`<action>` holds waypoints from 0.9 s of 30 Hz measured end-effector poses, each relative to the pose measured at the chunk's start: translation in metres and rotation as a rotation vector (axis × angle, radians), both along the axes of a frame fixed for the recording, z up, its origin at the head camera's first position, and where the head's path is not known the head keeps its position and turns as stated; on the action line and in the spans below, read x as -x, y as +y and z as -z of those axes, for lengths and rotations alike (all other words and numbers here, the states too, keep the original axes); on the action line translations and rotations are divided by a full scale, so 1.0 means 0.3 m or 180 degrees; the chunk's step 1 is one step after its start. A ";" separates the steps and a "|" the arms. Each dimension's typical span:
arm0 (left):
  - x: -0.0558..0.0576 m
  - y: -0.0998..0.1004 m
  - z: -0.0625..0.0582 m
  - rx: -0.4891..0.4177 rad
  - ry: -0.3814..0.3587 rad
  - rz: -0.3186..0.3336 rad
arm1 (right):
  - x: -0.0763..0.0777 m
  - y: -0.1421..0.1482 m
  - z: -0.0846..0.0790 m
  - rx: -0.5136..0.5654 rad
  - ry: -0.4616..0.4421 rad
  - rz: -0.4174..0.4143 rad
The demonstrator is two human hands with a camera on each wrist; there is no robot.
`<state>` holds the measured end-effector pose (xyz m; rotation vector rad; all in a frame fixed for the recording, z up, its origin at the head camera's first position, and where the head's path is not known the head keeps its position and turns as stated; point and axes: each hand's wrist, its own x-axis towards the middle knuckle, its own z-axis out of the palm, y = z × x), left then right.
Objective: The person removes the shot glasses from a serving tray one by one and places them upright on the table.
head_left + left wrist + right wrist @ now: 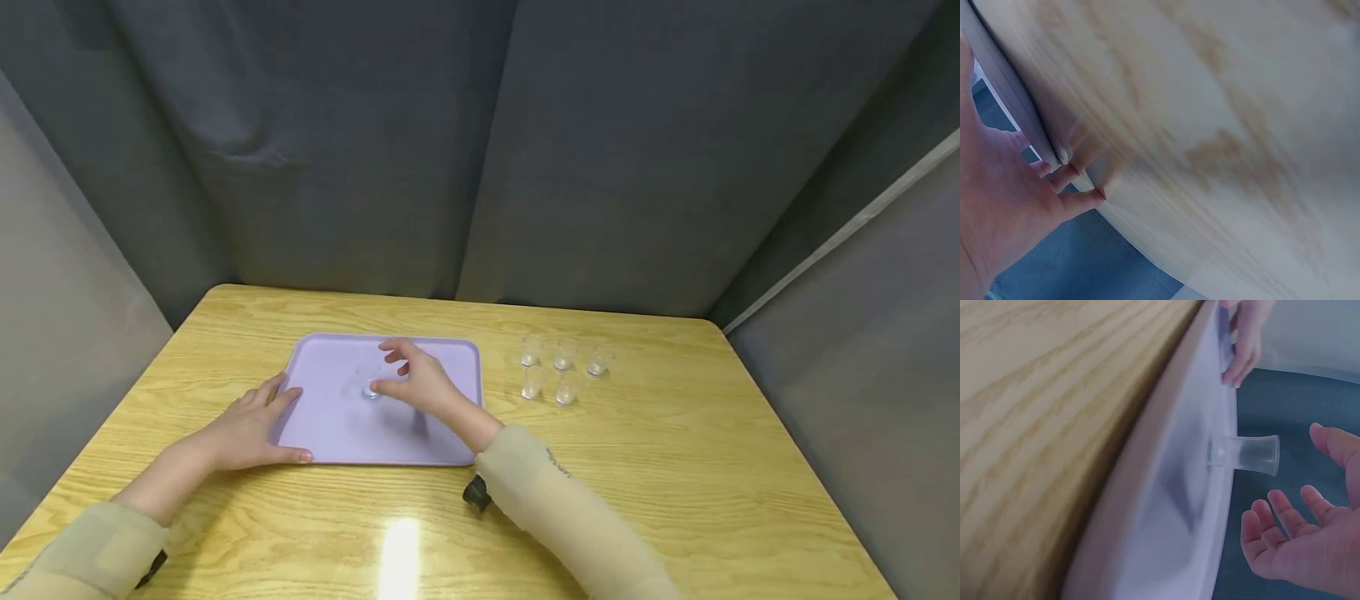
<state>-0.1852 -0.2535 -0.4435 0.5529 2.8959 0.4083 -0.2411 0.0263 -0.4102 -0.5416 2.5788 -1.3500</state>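
Observation:
On the lilac tray (pixel 333 437) stands one small clear glass (pixel 1254 454), upright, with a thick base. My right hand (pixel 423 383) is beside this glass in the head view, thumb and fingers spread. The right wrist view shows that hand (pixel 1300 534) apart from the glass, with nothing in its grasp. At the tray's front left corner, my left hand (pixel 251 425) rests with its thumb along the front edge and its index finger over the left rim. Its other fingers (pixel 1082 203) reach down to the table beside the tray, fairly straight.
Several similar small glasses (pixel 564 354) stand upright in two rows on the wooden table (pixel 675 467), right of the tray. Dark grey curtains (pixel 360 167) hang behind the table, with lighter panels (pixel 862 350) at both sides.

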 end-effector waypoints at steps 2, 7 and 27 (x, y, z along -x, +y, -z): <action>-0.001 0.000 0.001 0.0003 -0.0009 0.0000 | 0.007 -0.011 0.018 -0.0044 -0.0082 0.0021; -0.005 -0.003 -0.008 0.0007 0.0007 0.0014 | 0.021 -0.040 0.044 -0.0080 -0.0174 0.0041; -0.014 -0.013 -0.020 0.0024 0.0017 0.0038 | 0.034 -0.094 0.066 -0.0184 0.0000 -0.0072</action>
